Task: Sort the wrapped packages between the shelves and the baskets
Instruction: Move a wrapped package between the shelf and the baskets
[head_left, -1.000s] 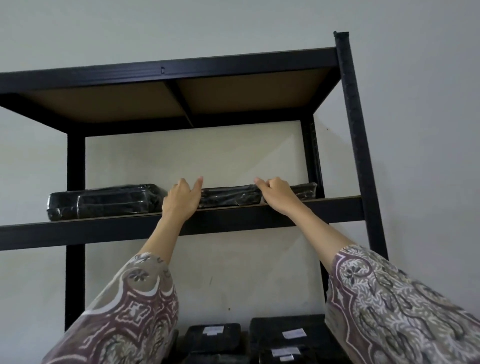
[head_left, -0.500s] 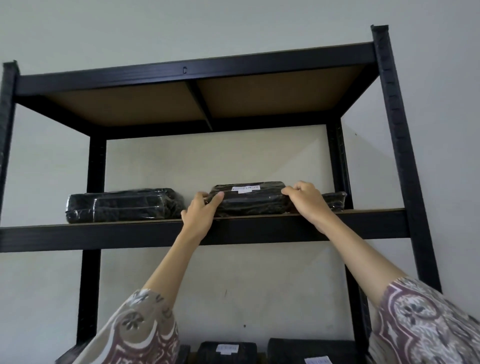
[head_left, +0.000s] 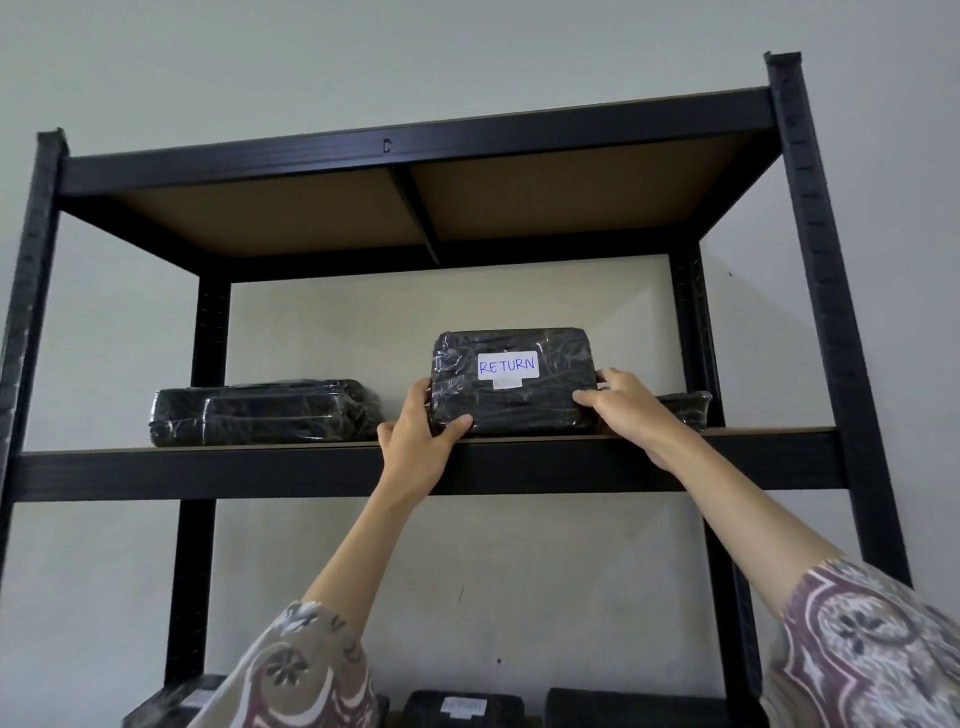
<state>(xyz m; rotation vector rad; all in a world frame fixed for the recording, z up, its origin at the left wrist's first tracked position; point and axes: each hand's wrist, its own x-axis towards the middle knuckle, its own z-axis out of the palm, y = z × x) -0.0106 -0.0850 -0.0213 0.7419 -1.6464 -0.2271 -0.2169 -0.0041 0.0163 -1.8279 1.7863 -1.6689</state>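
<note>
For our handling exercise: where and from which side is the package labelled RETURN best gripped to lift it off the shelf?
Probably by its two short ends, coming from the front. The RETURN package stands tilted up on its long edge at the shelf front, label facing out, so both ends are free. The left hand and right hand already hold it that way.

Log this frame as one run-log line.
step: pulling package off shelf | left hand: grips RETURN package | right hand: grips it too | package tilted up, label facing camera | middle shelf
</note>
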